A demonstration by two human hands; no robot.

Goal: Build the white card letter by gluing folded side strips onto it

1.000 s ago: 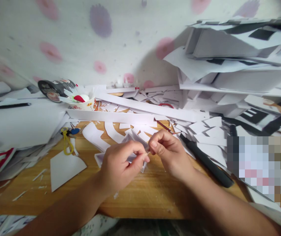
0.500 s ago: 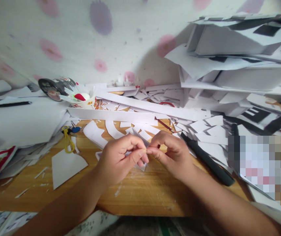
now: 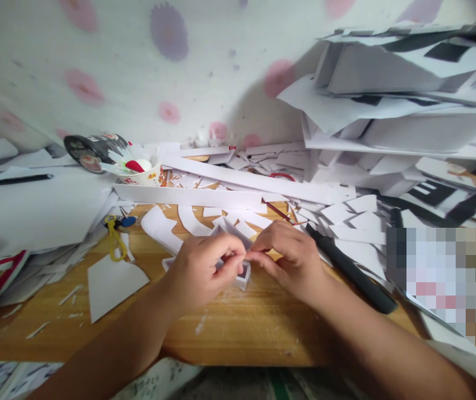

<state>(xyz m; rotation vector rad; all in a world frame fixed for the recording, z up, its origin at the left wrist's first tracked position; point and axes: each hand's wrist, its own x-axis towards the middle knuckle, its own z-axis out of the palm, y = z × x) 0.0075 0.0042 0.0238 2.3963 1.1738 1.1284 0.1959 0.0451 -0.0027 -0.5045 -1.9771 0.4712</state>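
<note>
Fingertips of two bare hands meeting at the centre, just above a wooden tabletop (image 3: 242,336). Left hand (image 3: 196,272) curled, thumb closed against the index finger; right hand (image 3: 290,261) closed in a pinch too, thumb and index reaching to the left fingertips. Cannot tell whether holding anything: any scrap in the pinch too small or too hidden to make out.

Directly beneath and behind the fingers, partly covered by the left hand: a small open white piece (image 3: 242,281) with thin upright walls, resting on the tabletop. Contact between hands and walls not clear.

Step in hand, judging by the pose: fine two-handed fingertip work over the white piece. Calls, in all likelihood, for a light, steady pinch, and for keeping wrists and knuckles off those thin walls.

Farther out, beyond the hands: curved white strips (image 3: 189,221) and a long white strip (image 3: 188,196) lying across. To the left, a white panel (image 3: 115,286) with one rounded edge, near a yellow loop (image 3: 117,247). To the right, near the right forearm, a long black object (image 3: 355,272) lying aslant. Behind, a patterned paper cup (image 3: 148,178) with utensils; at far right, stacked white structures (image 3: 388,72).
</note>
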